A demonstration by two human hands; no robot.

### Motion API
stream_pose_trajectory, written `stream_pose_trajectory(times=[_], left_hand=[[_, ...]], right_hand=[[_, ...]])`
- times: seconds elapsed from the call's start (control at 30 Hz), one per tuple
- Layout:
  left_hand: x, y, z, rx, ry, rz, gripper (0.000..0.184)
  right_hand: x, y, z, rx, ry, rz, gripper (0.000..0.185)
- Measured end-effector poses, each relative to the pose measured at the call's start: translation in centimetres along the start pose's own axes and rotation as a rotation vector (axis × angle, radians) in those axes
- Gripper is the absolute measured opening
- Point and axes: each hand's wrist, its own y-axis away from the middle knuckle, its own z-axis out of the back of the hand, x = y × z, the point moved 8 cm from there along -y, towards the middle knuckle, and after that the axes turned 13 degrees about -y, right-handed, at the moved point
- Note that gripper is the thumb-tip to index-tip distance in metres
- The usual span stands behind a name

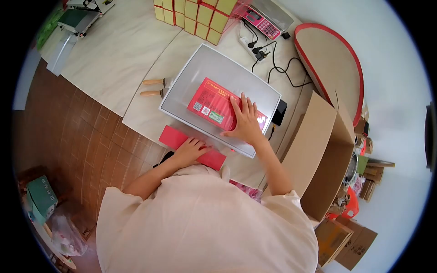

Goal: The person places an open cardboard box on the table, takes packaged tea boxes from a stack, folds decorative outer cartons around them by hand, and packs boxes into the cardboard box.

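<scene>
A red printed packet (211, 102) lies on a grey tray with a pale rim (195, 68). My right hand (246, 120) rests on the right part of this packet, fingers spread. Nearer my body, a flat red piece (173, 137) lies at the table's front edge, beside the tray. My left hand (190, 151) lies over its middle, with the fingers stretched out across it. Part of the red piece is hidden under that hand.
Two wooden-handled tools (151, 93) touch the tray's left side. Behind stand stacked yellow-and-red boxes (195, 18), a pink scale (261, 22) and a power strip (249, 48) with black cables. An open cardboard box (309, 145) is at the right, near a black phone (279, 113).
</scene>
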Motion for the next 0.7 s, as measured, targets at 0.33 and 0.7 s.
stream_pose_trajectory(times=[0.33, 0.7], left_hand=[[3.1, 1.7, 2.3, -0.196, 0.337, 0.280, 0.042], [5.5, 5.8, 5.8, -0.552, 0.404, 0.543, 0.022]], right_hand=[[-2.2, -9.3, 2.0, -0.244, 0.020, 0.157, 0.089], [-3.9, -11.3, 1.9, -0.278, 0.058, 0.103, 0.083]])
